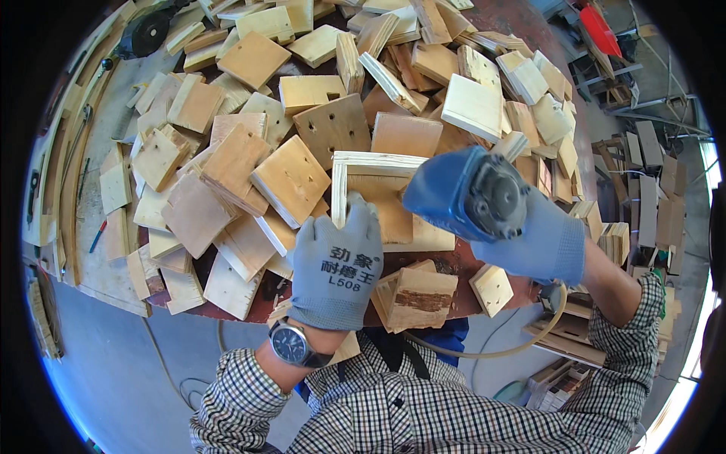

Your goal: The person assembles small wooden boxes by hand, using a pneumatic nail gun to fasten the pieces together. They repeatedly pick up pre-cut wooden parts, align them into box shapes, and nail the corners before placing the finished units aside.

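Observation:
My left hand [336, 265], in a grey work glove, grips the left side of a small plywood frame [382, 160]. Pale layered edges show along the frame's top and left, with a brown board inside. Over the frame's right end, my gloved right hand [550, 240] holds a blue air nail gun [448, 191]. The gun's round black cap faces up; its nose is hidden, so I cannot tell whether it touches the wood. A tan air hose [484, 355] curves beneath my right wrist. Close to my body lies a stack of wooden blocks [423, 299].
Loose plywood pieces [249, 60] are heaped over the red tabletop [522, 21]. A black tool [145, 34] lies at the far left, near long wooden strips [76, 166] and a red-and-blue pen [98, 236]. More boards [646, 204] stand on the right. A red object [600, 32] is at the far right.

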Demonstrator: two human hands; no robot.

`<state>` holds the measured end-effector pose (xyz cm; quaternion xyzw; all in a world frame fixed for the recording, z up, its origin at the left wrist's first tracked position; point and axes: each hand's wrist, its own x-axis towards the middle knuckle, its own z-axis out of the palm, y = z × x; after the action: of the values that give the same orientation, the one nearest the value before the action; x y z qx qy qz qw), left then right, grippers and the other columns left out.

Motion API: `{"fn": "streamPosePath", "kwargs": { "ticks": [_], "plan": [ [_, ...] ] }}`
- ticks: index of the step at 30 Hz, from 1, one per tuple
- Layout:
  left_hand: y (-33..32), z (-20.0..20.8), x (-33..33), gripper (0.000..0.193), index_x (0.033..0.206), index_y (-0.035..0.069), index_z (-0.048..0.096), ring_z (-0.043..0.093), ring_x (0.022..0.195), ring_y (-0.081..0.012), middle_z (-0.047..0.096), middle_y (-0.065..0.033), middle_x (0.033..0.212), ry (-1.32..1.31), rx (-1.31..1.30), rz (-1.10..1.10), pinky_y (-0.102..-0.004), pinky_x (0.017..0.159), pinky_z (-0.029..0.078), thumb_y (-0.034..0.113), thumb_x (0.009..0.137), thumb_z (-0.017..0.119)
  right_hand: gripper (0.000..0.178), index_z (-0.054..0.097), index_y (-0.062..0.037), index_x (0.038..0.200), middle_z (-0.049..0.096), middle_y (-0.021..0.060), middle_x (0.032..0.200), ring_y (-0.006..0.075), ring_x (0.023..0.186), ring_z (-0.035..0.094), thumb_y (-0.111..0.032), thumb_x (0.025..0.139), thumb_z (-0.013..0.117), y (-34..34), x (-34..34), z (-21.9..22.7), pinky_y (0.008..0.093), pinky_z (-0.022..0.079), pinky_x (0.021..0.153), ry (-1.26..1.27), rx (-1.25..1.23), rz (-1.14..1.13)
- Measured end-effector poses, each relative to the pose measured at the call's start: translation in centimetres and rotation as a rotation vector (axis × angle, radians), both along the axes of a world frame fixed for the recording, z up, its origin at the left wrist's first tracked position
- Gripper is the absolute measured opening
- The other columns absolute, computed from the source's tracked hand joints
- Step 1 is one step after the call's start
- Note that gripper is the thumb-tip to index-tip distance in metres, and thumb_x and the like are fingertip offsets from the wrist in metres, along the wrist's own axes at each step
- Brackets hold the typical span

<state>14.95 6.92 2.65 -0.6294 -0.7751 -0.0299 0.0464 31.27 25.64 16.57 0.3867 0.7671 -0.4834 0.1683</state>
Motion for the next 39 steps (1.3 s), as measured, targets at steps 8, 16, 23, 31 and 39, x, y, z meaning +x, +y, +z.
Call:
{"fn": "streamPosePath", "kwargs": {
  "ticks": [8,16,23,31,39],
  "plan": [
    [1.1,-0.6,-0.2,0.033,0.124,0.011,0.063,0.065,0.074,-0.0178,0.065,-0.0074,0.128,-0.009,0.121,-0.022,-0.0338,0.069,0.052,0.019,0.092,0.067,0.027,0.075,-0.0006,0.107,0.077,0.0128,0.087,0.018,0.079,0.074,-0.024,0.093,0.073,-1.5,1.4,-0.6,0.0338,0.06,0.078,0.05,0.129,0.153],
    [-3.2,6.0,-2.8,0.034,0.097,0.01,0.067,0.064,0.089,-0.028,0.066,-0.0057,0.104,-0.377,0.246,-0.044,-0.0443,0.086,0.049,0.027,0.077,0.09,0.028,0.075,0.0013,0.1,0.075,0.0152,0.082,0.0232,0.075,0.072,-0.023,0.09,0.068,-2.9,-0.6,-0.4,0.0386,0.059,0.077,0.081,0.147,0.237],
    [-4.4,3.6,-2.2,0.042,0.105,0.01,0.072,0.063,0.08,-0.0289,0.063,-0.0089,0.09,-0.201,0.087,0.134,-0.0446,0.076,0.045,0.041,0.081,0.088,0.029,0.072,0.0026,0.098,0.072,0.0128,0.078,0.021,0.071,0.068,-0.024,0.089,0.07,-3.3,-2.0,-0.4,0.0368,0.057,0.071,0.083,0.101,0.255],
    [-3.3,0.8,-2.1,0.037,0.078,0.012,0.07,0.064,0.079,-0.0262,0.062,-0.0065,0.079,-0.325,0.086,0.137,-0.0437,0.074,0.043,0.047,0.087,0.08,0.028,0.071,0.0036,0.1,0.073,0.0136,0.079,0.0215,0.071,0.069,-0.022,0.09,0.067,-3.2,-2.7,-0.7,0.0377,0.058,0.072,0.031,0.097,0.238],
    [-3.6,0.6,-2.0,0.032,0.078,0.014,0.071,0.064,0.079,-0.0243,0.063,-0.0042,0.079,-0.327,0.087,0.117,-0.0427,0.074,0.044,0.043,0.086,0.081,0.057,0.068,0.0013,0.126,0.076,0.0159,0.104,0.0206,0.097,0.073,-0.038,0.087,0.08,-3.7,-4.9,1.8,0.0369,0.06,0.087,-0.323,0.112,0.275]
  ]
}}
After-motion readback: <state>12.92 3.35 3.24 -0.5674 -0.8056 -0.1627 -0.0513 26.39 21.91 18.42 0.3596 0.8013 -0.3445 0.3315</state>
